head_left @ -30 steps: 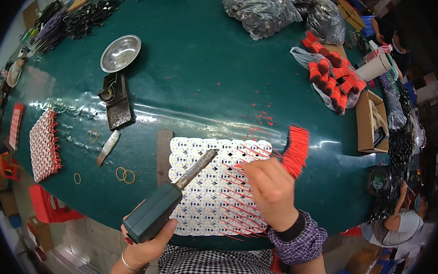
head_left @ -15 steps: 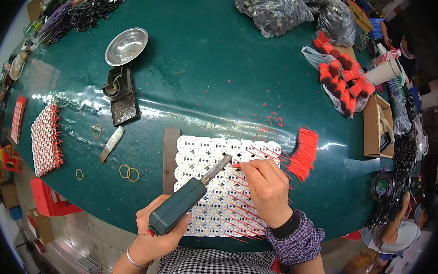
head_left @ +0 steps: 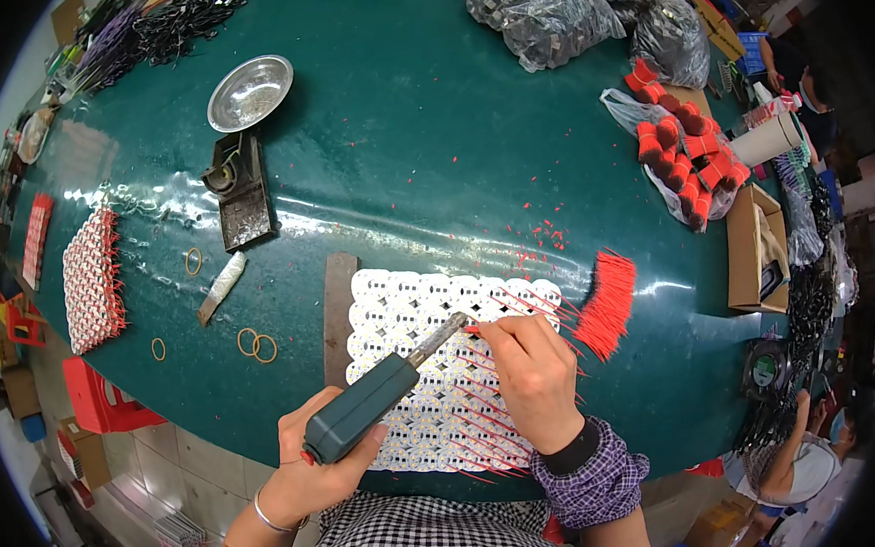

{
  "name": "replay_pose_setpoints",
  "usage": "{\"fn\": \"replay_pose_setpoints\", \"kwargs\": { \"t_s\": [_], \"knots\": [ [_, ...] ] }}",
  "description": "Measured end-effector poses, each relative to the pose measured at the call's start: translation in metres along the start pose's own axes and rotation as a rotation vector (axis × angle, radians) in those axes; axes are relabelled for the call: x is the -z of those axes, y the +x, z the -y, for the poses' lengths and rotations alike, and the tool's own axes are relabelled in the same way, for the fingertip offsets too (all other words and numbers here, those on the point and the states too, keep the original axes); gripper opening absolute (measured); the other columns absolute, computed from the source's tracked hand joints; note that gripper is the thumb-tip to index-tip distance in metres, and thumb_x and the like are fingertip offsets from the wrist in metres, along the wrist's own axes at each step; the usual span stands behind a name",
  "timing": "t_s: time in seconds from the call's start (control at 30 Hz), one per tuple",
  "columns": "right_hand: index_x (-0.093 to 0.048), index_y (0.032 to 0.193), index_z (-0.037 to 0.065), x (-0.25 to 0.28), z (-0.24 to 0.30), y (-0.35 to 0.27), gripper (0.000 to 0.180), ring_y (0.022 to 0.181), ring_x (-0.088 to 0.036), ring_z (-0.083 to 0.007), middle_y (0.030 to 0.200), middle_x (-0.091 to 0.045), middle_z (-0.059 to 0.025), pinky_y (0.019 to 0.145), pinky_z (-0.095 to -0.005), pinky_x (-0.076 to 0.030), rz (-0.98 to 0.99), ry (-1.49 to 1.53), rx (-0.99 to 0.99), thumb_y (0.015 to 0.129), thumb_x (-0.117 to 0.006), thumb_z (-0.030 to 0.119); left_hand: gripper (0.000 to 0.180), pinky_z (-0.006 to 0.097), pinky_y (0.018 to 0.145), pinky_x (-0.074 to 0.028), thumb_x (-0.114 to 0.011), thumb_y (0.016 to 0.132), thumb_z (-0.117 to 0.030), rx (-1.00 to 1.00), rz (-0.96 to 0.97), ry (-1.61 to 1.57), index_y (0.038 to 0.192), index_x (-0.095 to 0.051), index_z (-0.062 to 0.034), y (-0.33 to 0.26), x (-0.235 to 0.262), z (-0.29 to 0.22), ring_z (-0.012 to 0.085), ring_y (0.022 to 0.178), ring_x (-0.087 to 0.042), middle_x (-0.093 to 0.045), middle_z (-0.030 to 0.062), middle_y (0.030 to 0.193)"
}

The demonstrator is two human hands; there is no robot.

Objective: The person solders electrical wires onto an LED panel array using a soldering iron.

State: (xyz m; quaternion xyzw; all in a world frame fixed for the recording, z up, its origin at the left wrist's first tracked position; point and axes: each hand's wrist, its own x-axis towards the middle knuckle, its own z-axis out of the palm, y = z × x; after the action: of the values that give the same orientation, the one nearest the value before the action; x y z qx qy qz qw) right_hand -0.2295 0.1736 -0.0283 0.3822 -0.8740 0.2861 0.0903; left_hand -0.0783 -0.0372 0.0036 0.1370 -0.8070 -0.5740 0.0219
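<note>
Two bare hands, both occupied. Left hand [head_left: 319, 471]: wrapped round the dark green handle of what looks like a soldering iron [head_left: 362, 406], its metal tip [head_left: 449, 328] directed forward and to the right. Right hand [head_left: 539, 378]: thumb and forefinger pinched narrow on a red wire [head_left: 472, 329]; one strand or several, cannot tell. One panel of white round boards [head_left: 385, 314], flat on a green table [head_left: 403, 195], dark strip [head_left: 339, 315] along its left edge. Step in hand, as judged: bringing tip and wire end together at one spot on a board. Good practice: wire end steady on its contact, tip laid lightly against it, fingertips back from the heat, pinch kept until the joint sets, neighbouring wires [head_left: 481, 411] clear of the metal. Position relative to grip: pinched wire end just beyond the right fingertips, beside the iron's tip, contact between them not discernible; panel beneath both, its upper middle under the meeting point; loose red wire bundle [head_left: 606, 308] to the right of the right hand.
</note>
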Motion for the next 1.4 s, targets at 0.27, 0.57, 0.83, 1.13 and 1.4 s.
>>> {"fn": "replay_pose_setpoints", "kwargs": {
  "t_s": [0.27, 0.57, 0.83, 1.13, 1.4],
  "knots": [
    [-0.072, 0.099, -0.002, 0.001, 0.002, 0.002, 0.025, 0.079, -0.064, -0.0253, 0.09, -0.065, -0.0101, 0.066, -0.0361, -0.054, -0.012, 0.002, -0.031, 0.075, -0.074, -0.008, 0.017, 0.026, 0.058, -0.044, -0.078, 0.08, -0.001, 0.048, -0.047, -0.048, 0.094, -0.07, 0.0028, 0.001, 0.0, -0.009, 0.0112, 0.064, -0.057, -0.063, 0.0053, 0.078],
    [-0.072, 0.1, -0.002, 0.001, 0.003, 0.003, 0.026, 0.081, -0.065, -0.0262, 0.091, -0.065, -0.0104, 0.067, -0.0366, -0.053, -0.009, 0.011, -0.032, 0.075, -0.072, -0.009, 0.014, 0.027, 0.058, -0.044, -0.077, 0.081, -0.002, -0.03, 0.023, 0.12, 0.093, -0.07, 0.0018, 0.001, 0.0, 0.0, 0.0118, 0.063, -0.056, -0.062, 0.0055, 0.077],
    [-0.071, 0.099, -0.001, 0.001, 0.003, 0.002, 0.025, 0.08, -0.064, -0.0263, 0.091, -0.065, -0.0101, 0.067, -0.0372, -0.053, -0.01, 0.006, -0.044, 0.075, -0.072, -0.009, 0.02, 0.026, 0.059, -0.047, -0.077, 0.081, -0.002, 0.063, -0.076, -0.058, 0.099, -0.072, 0.0033, -0.008, 0.0, -0.001, 0.0132, 0.067, -0.06, -0.066, 0.0069, 0.083],
    [-0.07, 0.101, 0.001, 0.032, 0.009, 0.012, 0.028, 0.084, -0.063, -0.0244, 0.094, -0.065, -0.0081, 0.07, -0.0362, -0.051, 0.009, -0.035, -0.007, 0.073, -0.066, -0.002, 0.03, 0.026, 0.066, -0.052, -0.079, 0.079, -0.002, 0.048, -0.147, -0.181, 0.107, -0.072, 0.0052, -0.003, 0.007, -0.009, 0.0142, 0.075, -0.065, -0.069, 0.0099, 0.092],
    [-0.069, 0.102, -0.003, 0.006, -0.008, 0.028, 0.031, 0.081, -0.062, -0.0272, 0.093, -0.065, -0.0114, 0.069, -0.0377, -0.052, -0.017, 0.062, 0.059, 0.071, -0.066, -0.005, 0.032, 0.028, 0.071, -0.054, -0.079, 0.078, -0.001, 0.08, -0.151, -0.191, 0.108, -0.07, 0.0079, 0.009, 0.011, -0.016, 0.0172, 0.081, -0.068, -0.071, 0.0137, 0.096]
  ]
}}
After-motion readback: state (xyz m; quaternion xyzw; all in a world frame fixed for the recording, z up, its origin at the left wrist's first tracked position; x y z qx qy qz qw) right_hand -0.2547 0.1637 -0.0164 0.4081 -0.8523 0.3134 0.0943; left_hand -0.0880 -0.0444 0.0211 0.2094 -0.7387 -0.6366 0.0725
